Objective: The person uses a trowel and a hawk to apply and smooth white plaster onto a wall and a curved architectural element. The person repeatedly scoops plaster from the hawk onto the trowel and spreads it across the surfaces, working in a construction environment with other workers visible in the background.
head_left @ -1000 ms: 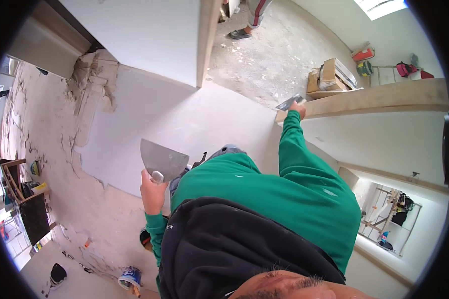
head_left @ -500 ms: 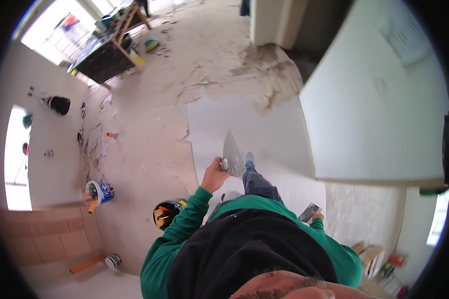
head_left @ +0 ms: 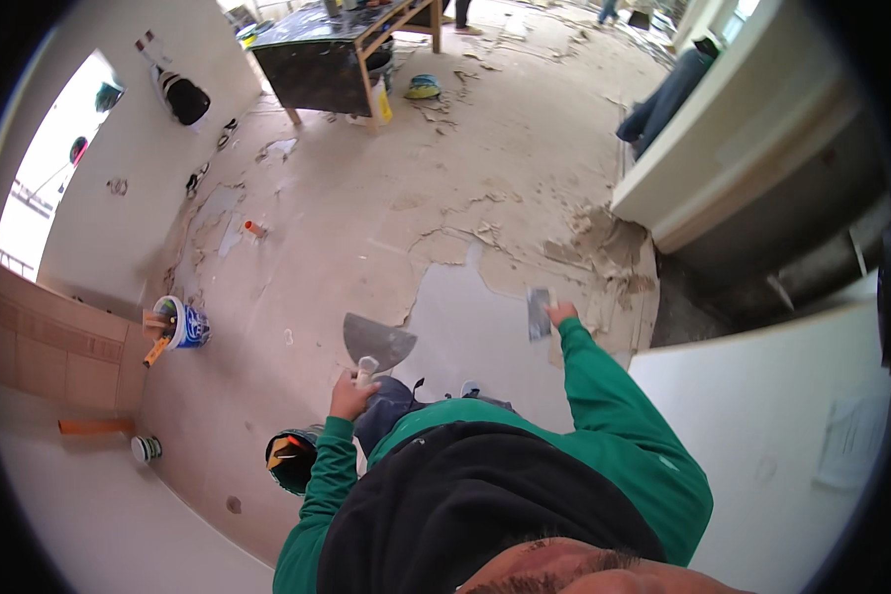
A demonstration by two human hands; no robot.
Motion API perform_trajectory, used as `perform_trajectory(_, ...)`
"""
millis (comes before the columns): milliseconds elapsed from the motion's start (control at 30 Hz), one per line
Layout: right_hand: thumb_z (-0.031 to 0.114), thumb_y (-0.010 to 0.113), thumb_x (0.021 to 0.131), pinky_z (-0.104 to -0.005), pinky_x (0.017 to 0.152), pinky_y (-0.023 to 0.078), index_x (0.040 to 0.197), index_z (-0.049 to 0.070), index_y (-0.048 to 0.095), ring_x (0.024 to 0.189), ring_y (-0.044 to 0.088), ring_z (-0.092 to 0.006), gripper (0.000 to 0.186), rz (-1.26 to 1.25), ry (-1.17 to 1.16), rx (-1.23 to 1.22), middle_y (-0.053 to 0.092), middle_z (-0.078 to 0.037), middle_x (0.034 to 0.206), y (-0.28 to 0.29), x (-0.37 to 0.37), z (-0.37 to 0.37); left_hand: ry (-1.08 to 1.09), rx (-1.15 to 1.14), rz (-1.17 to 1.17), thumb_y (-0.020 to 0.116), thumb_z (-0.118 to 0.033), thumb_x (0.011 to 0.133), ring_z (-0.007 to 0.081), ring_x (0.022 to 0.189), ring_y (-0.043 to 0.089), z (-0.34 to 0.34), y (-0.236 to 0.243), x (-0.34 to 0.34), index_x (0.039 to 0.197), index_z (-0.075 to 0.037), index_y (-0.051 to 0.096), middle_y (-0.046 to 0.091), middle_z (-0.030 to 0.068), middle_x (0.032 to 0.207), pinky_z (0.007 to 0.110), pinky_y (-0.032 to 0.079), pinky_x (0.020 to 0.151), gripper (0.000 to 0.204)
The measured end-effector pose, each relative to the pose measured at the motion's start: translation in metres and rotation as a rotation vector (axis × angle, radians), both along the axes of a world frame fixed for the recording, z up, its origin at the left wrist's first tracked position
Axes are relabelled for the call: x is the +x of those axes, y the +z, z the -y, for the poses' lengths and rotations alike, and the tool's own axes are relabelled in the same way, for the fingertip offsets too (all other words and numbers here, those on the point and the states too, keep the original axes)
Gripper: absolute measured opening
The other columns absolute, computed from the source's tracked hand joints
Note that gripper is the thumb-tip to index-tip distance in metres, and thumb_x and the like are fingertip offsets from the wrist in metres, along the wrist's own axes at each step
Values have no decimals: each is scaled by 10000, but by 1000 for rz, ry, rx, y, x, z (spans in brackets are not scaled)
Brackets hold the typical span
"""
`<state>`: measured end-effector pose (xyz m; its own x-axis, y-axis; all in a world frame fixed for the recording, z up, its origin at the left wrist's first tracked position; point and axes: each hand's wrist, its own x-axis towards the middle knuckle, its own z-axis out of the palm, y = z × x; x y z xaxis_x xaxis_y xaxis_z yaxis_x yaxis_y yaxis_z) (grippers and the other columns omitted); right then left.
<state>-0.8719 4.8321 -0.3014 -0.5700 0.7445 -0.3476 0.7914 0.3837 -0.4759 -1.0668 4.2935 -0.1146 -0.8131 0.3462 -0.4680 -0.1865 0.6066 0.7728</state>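
Observation:
My left hand (head_left: pixel 348 398) grips the pale handle of a wide rounded steel putty knife (head_left: pixel 376 338), held in front of me. My right hand (head_left: pixel 562 313), further forward and to the right, is closed on a smaller rectangular steel trowel (head_left: pixel 538 311). Beneath the tools is a smooth light grey patch of floor (head_left: pixel 455 327), bordered by pinkish-beige flooring with cracked, peeling layers (head_left: pixel 609 238). A dark bucket holding tools (head_left: pixel 301 458) stands by my left side.
A white bucket with tools (head_left: pixel 192 328), an orange pipe (head_left: pixel 97 427) and a small tub (head_left: pixel 147 448) lie left. A dark workbench (head_left: pixel 311 74) stands ahead, people's legs beyond it. A dark trouser-clad shape (head_left: pixel 663 99) is by a doorway, right. A white panel (head_left: pixel 742 436) flanks me.
My view has swung round toward the room with the workbench. My right arm, low at my side half a second ago, is now raised forward. Both tools remain in my hands.

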Motion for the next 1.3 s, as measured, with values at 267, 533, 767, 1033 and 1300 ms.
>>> perform_trajectory(267, 408, 664, 816, -465, 814, 480, 1050, 32, 669, 942, 629, -398, 443, -291, 311, 94, 671, -226, 1008, 100, -320, -28, 686, -36, 278, 783, -238, 781, 209, 391, 532, 96, -170, -125, 661, 0, 549, 547, 93, 540, 374, 421, 369, 354)
perform_trajectory(533, 448, 722, 759, -443, 935, 474, 1123, -7, 651, 1066, 617, -380, 588, 349, -158, -106, 657, -239, 1102, 19, -226, -29, 392, -292, 367, 760, -148, 781, 205, 445, 558, 91, -190, -283, 775, 30, 582, 577, 110, 600, 364, 427, 375, 251)
perform_trajectory(767, 508, 743, 741, -402, 961, 468, 1125, -71, 635, 1100, 613, -360, 703, 559, -305, -155, 646, -253, 1135, -36, -200, -44, 190, -319, 427, 774, -151, 778, 176, 446, 560, -71, -191, -531, 763, 28, 588, 586, 84, 608, 338, 437, 377, 258)
perform_trajectory(1033, 421, 733, 770, -436, 884, 497, 1066, -15, 677, 991, 646, -380, 530, 233, -576, -163, 676, -237, 1035, -75, -375, -183, -99, -463, 335, 718, -140, 839, 187, 446, 557, -297, -117, -681, 782, 16, 589, 584, 95, 606, 344, 420, 371, 211)
perform_trajectory(1300, 314, 731, 780, -429, 788, 508, 1047, 5, 685, 875, 671, -364, 411, -21, -472, -70, 691, -231, 921, -35, -555, -400, 49, -426, 520, 702, -187, 862, 200, 450, 555, -432, -156, -780, 816, 13, 582, 579, 90, 611, 357, 429, 381, 238)
